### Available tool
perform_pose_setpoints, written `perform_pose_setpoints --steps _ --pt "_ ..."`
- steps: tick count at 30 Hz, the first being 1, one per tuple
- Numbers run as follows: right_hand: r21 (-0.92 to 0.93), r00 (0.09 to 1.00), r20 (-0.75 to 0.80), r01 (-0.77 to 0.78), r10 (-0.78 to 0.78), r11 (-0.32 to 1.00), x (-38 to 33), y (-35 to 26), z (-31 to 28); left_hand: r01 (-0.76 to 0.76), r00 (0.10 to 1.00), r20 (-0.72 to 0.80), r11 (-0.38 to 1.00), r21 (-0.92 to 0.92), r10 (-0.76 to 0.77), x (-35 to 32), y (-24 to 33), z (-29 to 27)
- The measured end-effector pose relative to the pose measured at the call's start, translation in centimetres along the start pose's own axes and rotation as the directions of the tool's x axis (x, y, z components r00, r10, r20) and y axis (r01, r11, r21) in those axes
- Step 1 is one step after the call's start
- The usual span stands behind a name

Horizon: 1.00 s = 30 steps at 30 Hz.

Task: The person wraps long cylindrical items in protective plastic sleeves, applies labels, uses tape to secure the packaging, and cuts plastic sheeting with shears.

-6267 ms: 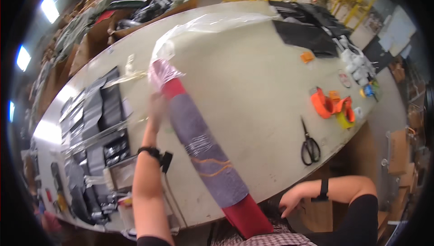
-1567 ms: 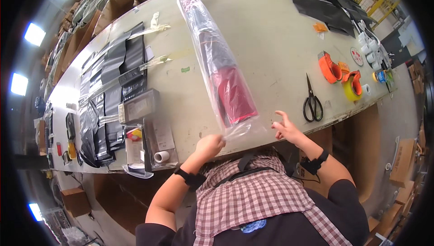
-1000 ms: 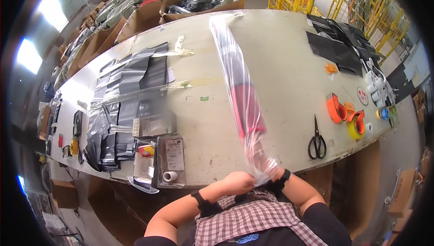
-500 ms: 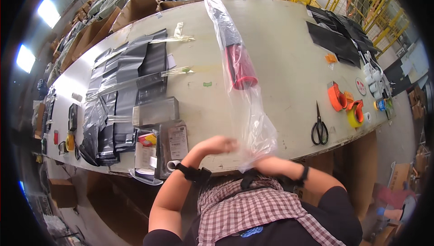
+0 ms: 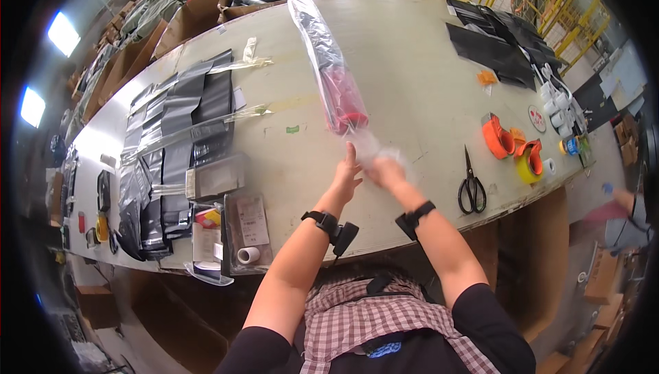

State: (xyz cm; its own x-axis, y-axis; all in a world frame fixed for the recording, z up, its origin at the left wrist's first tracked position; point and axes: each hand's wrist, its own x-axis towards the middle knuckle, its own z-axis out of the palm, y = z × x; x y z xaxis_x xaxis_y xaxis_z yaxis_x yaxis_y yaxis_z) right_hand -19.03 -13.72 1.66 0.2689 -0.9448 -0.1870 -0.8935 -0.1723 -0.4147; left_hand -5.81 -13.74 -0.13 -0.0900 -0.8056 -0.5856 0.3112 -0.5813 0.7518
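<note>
A long rolled item, grey at its far end and red at its near end (image 5: pixel 338 89), lies on the pale table (image 5: pixel 412 65) inside a clear plastic bag (image 5: pixel 312 27). The bag's loose open end (image 5: pixel 374 149) is bunched just past the red end. My left hand (image 5: pixel 347 171) touches that loose plastic with its fingers stretched out. My right hand (image 5: pixel 386 170) grips the bunched plastic beside it. Both wrists wear black bands.
Black scissors (image 5: pixel 471 187) lie right of my hands, with orange and yellow tape rolls (image 5: pixel 511 149) beyond. Black and grey bags (image 5: pixel 175 127) and clear trays (image 5: pixel 247 226) fill the table's left. Black sheets (image 5: pixel 498 44) lie far right. Cardboard boxes stand behind the table.
The bagged roll has slid away from me up the table. My hands have come forward over the table edge and gathered the bag's empty open end together.
</note>
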Motion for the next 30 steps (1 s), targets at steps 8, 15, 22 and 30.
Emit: perform_pose_setpoints --steps 8,15,22,30 --pt "0.094 0.748 0.391 0.547 -0.537 0.831 -14.0 -4.0 -0.4 0.241 0.840 0.518 0.967 -0.085 -0.164 -5.4 1.2 -0.8" --pt "0.600 0.758 0.245 0.371 -0.604 0.709 -15.6 -5.6 -4.3 0.627 0.550 0.794 0.757 -0.185 -0.261 -3.9 -3.2 -3.3" --pt "0.625 0.836 0.335 0.149 -0.435 0.766 -15.1 1.0 -1.0 -0.016 0.980 0.201 0.999 0.035 0.009 -6.0 -2.1 -4.6" --pt "0.576 0.712 0.663 -0.288 -0.231 0.765 -6.2 -2.7 0.8 -0.237 0.971 0.115 0.765 0.598 0.211 -13.7 -2.6 -4.4"
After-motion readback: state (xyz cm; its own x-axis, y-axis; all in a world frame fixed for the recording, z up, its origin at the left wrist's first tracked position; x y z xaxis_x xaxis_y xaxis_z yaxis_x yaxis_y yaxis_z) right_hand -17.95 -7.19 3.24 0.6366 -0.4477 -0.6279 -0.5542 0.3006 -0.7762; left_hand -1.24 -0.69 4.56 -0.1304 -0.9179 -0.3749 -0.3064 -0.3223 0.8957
